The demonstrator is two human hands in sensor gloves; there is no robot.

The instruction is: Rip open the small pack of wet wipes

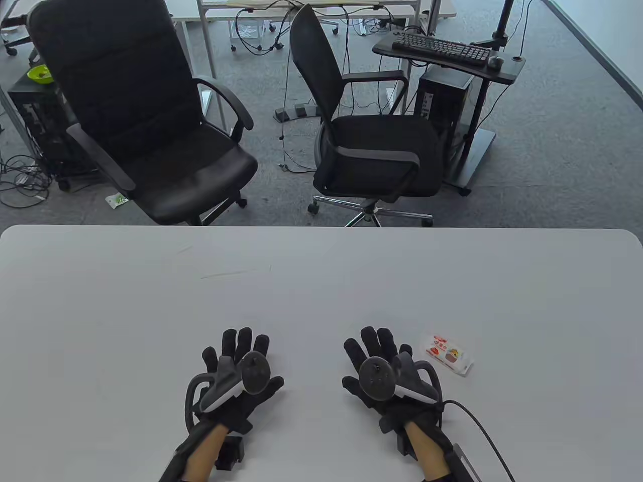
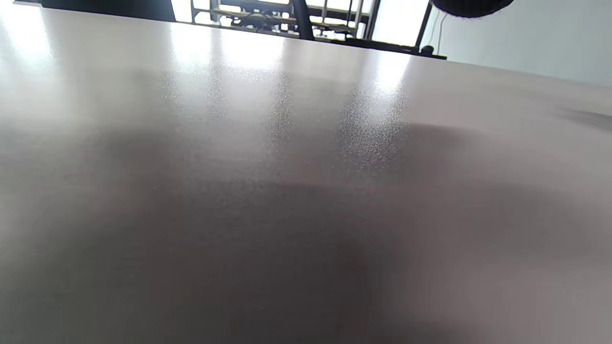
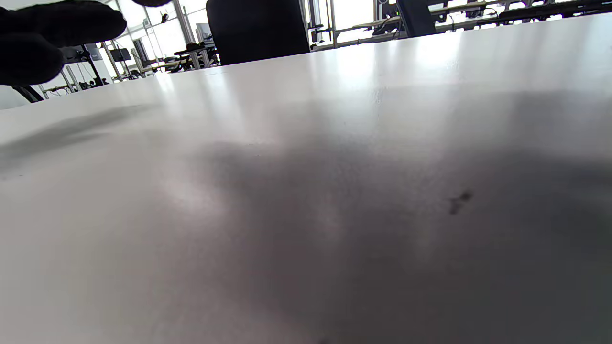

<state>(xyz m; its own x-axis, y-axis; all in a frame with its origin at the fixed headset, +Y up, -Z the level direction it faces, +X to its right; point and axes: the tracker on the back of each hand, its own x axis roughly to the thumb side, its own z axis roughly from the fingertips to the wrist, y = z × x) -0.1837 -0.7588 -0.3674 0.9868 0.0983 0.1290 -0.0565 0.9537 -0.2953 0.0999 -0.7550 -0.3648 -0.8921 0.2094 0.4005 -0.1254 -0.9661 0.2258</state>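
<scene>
A small white pack of wet wipes (image 1: 449,353) with red and orange print lies flat on the white table (image 1: 321,281), near the front right. My right hand (image 1: 382,356) rests palm down on the table just left of the pack, fingers spread, holding nothing. My left hand (image 1: 241,359) rests palm down further left, fingers spread and empty. In the left wrist view only a dark fingertip (image 2: 471,5) shows at the top edge. In the right wrist view gloved fingers (image 3: 57,33) show at the top left. The pack is not in either wrist view.
Two black office chairs (image 1: 150,115) (image 1: 371,135) stand beyond the table's far edge. A keyboard stand (image 1: 447,50) is at the back right. A cable (image 1: 482,432) runs from my right wrist toward the front edge.
</scene>
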